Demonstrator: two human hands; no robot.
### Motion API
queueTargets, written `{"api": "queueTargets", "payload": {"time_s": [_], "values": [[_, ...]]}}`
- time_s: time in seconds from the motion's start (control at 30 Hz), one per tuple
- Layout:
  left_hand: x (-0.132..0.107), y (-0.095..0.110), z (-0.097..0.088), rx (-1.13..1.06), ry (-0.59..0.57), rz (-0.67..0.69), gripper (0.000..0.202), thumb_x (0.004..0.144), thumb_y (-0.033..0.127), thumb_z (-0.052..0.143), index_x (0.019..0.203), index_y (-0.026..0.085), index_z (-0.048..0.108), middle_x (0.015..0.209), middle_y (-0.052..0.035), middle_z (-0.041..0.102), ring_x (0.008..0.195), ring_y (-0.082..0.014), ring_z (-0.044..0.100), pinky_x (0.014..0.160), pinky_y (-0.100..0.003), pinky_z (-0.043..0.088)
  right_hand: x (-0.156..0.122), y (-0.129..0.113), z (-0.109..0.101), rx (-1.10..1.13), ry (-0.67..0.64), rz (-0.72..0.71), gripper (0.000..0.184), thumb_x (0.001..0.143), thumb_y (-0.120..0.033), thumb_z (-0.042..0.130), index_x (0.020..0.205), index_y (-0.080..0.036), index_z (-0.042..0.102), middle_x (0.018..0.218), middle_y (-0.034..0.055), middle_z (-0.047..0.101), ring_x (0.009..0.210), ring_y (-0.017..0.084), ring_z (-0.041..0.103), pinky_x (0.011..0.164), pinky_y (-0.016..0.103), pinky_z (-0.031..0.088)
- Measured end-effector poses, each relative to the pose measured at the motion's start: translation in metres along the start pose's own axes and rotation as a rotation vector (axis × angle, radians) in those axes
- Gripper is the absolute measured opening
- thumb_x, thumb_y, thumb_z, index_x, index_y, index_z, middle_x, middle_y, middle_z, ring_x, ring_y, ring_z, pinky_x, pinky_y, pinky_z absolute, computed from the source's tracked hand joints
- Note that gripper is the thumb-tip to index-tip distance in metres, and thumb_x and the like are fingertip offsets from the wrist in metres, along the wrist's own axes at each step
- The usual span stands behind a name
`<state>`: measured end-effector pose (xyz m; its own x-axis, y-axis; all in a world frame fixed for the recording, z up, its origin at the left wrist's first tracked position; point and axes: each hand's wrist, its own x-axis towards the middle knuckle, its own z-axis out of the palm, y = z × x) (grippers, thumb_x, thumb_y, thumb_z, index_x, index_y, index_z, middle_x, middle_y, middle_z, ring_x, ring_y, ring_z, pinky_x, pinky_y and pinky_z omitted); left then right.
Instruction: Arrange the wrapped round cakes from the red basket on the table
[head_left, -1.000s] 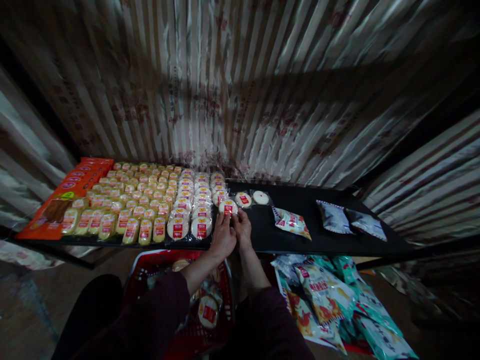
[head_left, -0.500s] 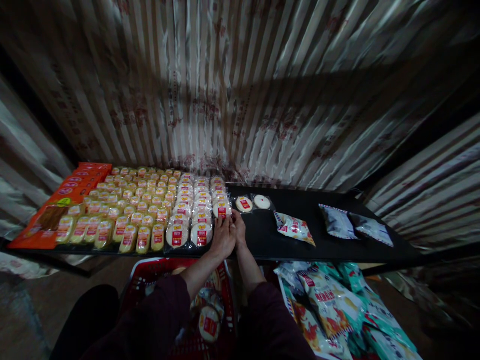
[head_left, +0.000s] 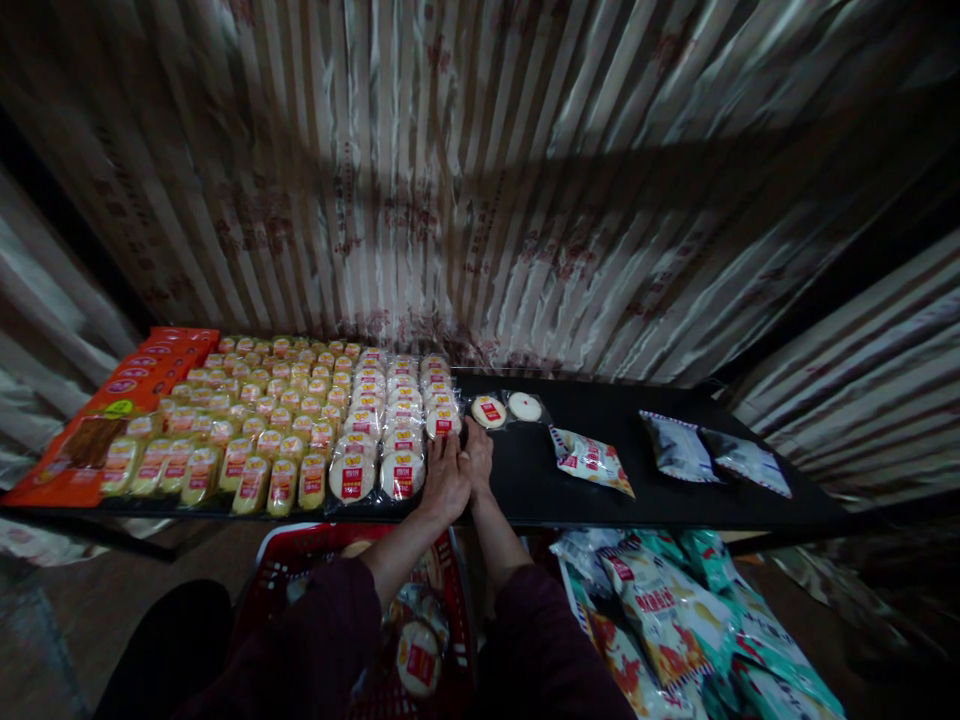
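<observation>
My left hand is at the near end of the third row of clear-wrapped round rice crackers, fingertips at the lower edge of the front rice cracker pack. Close against it, my right hand has its fingers closed at the pack's right edge. Between them the hands grip this pack, which leans on those behind; the fingertips are partly hidden. To the left stand two more rows, with a front rice cracker pack in the nearer one. Just right of my hands lie two flat packs, one a labelled rice cracker.
Small yellow wrapped cakes and orange bags fill the left of the black shelf. A white snack bag and silvery bags lie on the right. Below are a red basket and heaped snack bags.
Both hands stay at the same front pack, with only a slight shift of the fingers. The view has moved a little; the packs on the shelf stand as before.
</observation>
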<state>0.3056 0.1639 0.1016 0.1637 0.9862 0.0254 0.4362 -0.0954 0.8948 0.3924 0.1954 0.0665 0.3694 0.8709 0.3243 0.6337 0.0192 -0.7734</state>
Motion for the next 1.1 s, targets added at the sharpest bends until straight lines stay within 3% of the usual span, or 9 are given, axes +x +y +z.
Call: {"api": "queueTargets", "payload": {"time_s": [0.2,0.43,0.8,1.1], "values": [[0.000,0.001,-0.001,0.020,-0.024,-0.039,0.059,0.088,0.028,0.034,0.142,0.005,0.034,0.151,-0.0163,0.031,0.144,-0.0248,0.018,0.119,-0.042,0.011,0.005,0.003,0.009,0.045,-0.012,0.054,0.050,0.073,-0.031,0.051,0.120,-0.014,0.059,0.119,0.0139,0.062,0.111,0.028,0.050,0.098,0.043,0.038],[-0.003,0.011,-0.007,0.133,-0.090,-0.078,0.061,0.090,0.029,0.028,0.144,0.001,0.028,0.154,-0.0164,0.025,0.145,-0.0243,0.014,0.119,-0.040,0.010,0.004,0.000,0.007,-0.097,-0.099,0.033,0.052,0.080,-0.029,0.046,0.129,-0.015,0.051,0.119,0.0117,0.062,0.110,0.025,0.052,0.096,0.039,0.041],[-0.004,0.009,-0.004,0.188,-0.069,-0.072,0.059,0.090,0.027,0.030,0.143,0.002,0.030,0.152,-0.0169,0.028,0.144,-0.0242,0.017,0.119,-0.040,0.013,0.001,0.000,0.008,-0.136,-0.122,-0.003,0.053,0.083,-0.028,0.041,0.134,-0.012,0.045,0.126,0.0140,0.059,0.117,0.024,0.048,0.097,0.038,0.040],[0.000,0.004,0.006,0.267,-0.050,0.013,0.057,0.090,0.029,0.027,0.139,0.001,0.037,0.150,-0.0164,0.034,0.144,-0.0245,0.016,0.120,-0.042,0.009,0.001,0.014,0.007,-0.117,-0.037,-0.027,0.054,0.081,-0.027,0.042,0.131,-0.009,0.048,0.127,0.0171,0.058,0.118,0.027,0.050,0.101,0.044,0.038]]}}
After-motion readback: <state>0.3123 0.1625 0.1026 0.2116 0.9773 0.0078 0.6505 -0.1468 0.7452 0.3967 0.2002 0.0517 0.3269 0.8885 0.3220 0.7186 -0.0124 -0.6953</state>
